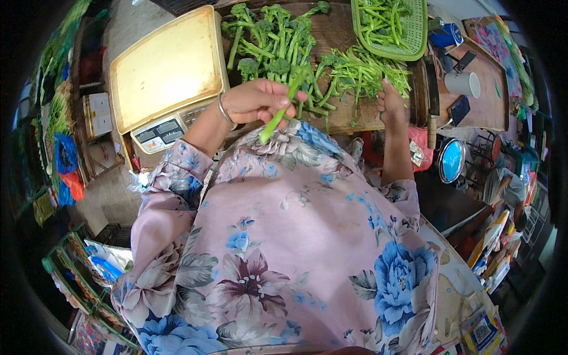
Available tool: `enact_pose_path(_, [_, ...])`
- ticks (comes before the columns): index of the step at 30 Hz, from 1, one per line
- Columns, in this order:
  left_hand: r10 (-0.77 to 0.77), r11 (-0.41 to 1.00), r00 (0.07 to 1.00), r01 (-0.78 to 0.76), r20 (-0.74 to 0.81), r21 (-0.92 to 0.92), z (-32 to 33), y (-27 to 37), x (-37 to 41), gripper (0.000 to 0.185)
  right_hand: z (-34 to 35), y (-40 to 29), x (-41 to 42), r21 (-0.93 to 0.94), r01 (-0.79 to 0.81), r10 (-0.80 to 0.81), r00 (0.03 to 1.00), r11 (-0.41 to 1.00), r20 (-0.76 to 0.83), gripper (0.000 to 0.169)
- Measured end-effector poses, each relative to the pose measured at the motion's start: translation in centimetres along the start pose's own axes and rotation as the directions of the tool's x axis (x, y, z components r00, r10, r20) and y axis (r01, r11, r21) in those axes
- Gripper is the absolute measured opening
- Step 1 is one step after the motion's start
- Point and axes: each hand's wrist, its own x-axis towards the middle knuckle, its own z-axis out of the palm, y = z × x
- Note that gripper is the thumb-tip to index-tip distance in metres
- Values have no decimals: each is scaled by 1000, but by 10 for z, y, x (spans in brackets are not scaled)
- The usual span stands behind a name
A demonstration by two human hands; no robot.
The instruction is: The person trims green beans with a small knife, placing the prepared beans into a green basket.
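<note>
Between the thumb and fingers of my left hand (262, 104) is a stem of sprouting broccoli (277, 119), tilted, its cut end towards my body. A metal bangle circles that wrist. My right hand (391, 104) is curled in a fist at the edge of a heap of thin green peelings (361, 71). It seems to grip a small thing, mostly hidden; a bit of green shows at the fist's lower side. Beyond my left hand, many broccoli stems with florets (279, 42) lie piled on the wooden table (330, 29).
A digital scale with a wide pan (168, 71) stands at left. At the back right is a green plastic basket (417, 42) holding more stems. A wooden-handled cleaver (431, 88), a white cup (462, 84) and a phone (459, 110) lie right. Another person (506, 188) is farther right.
</note>
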Motion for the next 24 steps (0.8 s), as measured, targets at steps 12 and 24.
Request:
enact_pose_path(12, [423, 893, 887, -442, -185, -80, 8, 32, 41, 25, 99, -14, -158, -203, 692, -516, 673, 693, 530, 44])
enact_pose_path(24, [342, 931, 933, -353, -116, -95, 19, 27, 43, 36, 100, -5, -153, -219, 820, -648, 557, 530, 520, 33])
